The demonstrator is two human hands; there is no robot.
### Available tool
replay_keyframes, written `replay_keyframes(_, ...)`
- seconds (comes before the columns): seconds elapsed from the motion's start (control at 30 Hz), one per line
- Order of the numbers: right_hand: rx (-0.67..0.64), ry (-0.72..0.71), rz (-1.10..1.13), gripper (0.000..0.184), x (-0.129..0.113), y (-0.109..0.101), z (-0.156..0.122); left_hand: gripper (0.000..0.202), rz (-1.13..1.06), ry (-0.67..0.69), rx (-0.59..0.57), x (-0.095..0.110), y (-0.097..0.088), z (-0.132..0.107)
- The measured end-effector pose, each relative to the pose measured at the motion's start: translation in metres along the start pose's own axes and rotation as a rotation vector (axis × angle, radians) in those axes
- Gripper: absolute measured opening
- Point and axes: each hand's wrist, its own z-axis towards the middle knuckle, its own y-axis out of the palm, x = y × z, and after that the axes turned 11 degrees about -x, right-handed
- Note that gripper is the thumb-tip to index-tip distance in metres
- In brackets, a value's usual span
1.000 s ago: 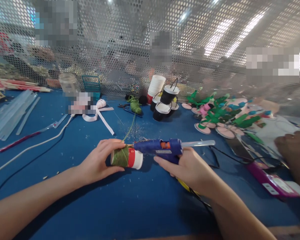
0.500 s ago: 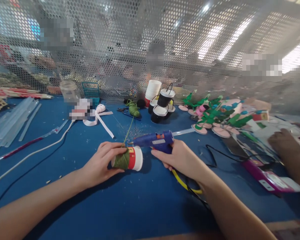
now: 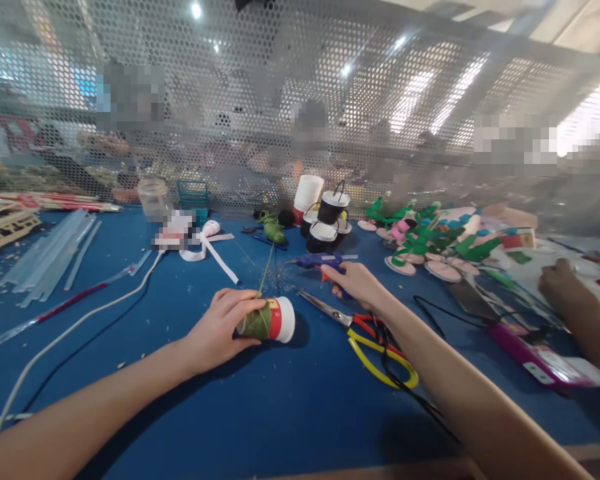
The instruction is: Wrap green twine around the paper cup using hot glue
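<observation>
My left hand (image 3: 227,327) is closed round a paper cup (image 3: 283,320) lying on its side on the blue table. Green yarn is wound about the cup's far half, and a strand runs from it to a ball of green yarn (image 3: 274,232) farther back. My right hand (image 3: 357,283) grips a blue glue gun (image 3: 316,261) by its handle, the nozzle pointing left, beyond the cup and apart from it. Scissors (image 3: 347,319) with red and yellow handles lie beside my right forearm, a black cord crossing the handles.
Behind stand black-wrapped cups (image 3: 323,237) and stacked white cups (image 3: 309,193). Green paper plants (image 3: 420,243) crowd the right, near a purple power strip (image 3: 535,360) and another person's hand (image 3: 563,283). Glue sticks (image 3: 50,253), white ribbon (image 3: 223,260) and a white cable (image 3: 85,320) lie left. A perforated screen (image 3: 230,100) closes the back.
My right hand has moved the glue gun away from the cup, farther back over the table. The scissors now show fully. My left hand still holds the cup.
</observation>
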Motion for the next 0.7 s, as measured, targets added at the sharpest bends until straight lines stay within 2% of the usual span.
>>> replay_keyframes(0.17, 0.102, 0.061, -0.230, 0.031, 0.006, 0.002, 0.015, 0.056, 0.005, 0.000, 0.007, 0.000, 0.001, 0.000)
replay_keyframes(0.27, 0.215, 0.043, -0.361, 0.023, -0.008, 0.003, 0.007, 0.055, 0.011, 0.002, 0.005, 0.001, 0.000, 0.001)
replay_keyframes(0.33, 0.224, -0.039, -0.403, 0.024, -0.024, 0.008, -0.004, 0.054, 0.012, 0.014, 0.000, 0.001, -0.001, 0.001)
replay_keyframes(0.37, 0.155, -0.147, -0.407, 0.031, -0.033, 0.012, -0.010, 0.054, 0.011, 0.024, -0.004, 0.001, -0.002, 0.002)
replay_keyframes(0.43, -0.091, -0.312, -0.258, 0.043, -0.050, 0.023, -0.020, 0.052, 0.008, 0.045, -0.013, 0.001, -0.002, 0.002)
replay_keyframes(0.5, -0.339, -0.362, -0.070, 0.049, -0.063, 0.037, -0.026, 0.050, 0.012, 0.071, -0.018, 0.001, -0.002, 0.003)
replay_keyframes(0.53, -0.413, -0.378, 0.016, 0.048, -0.067, 0.044, -0.027, 0.049, 0.018, 0.082, -0.019, 0.001, -0.002, 0.003)
replay_keyframes(0.6, -0.457, -0.387, 0.168, 0.037, -0.071, 0.055, -0.027, 0.047, 0.030, 0.104, -0.017, 0.001, -0.002, 0.003)
replay_keyframes(0.7, -0.394, -0.372, 0.350, 0.021, -0.069, 0.060, -0.025, 0.045, 0.015, 0.106, -0.015, 0.002, -0.001, 0.003)
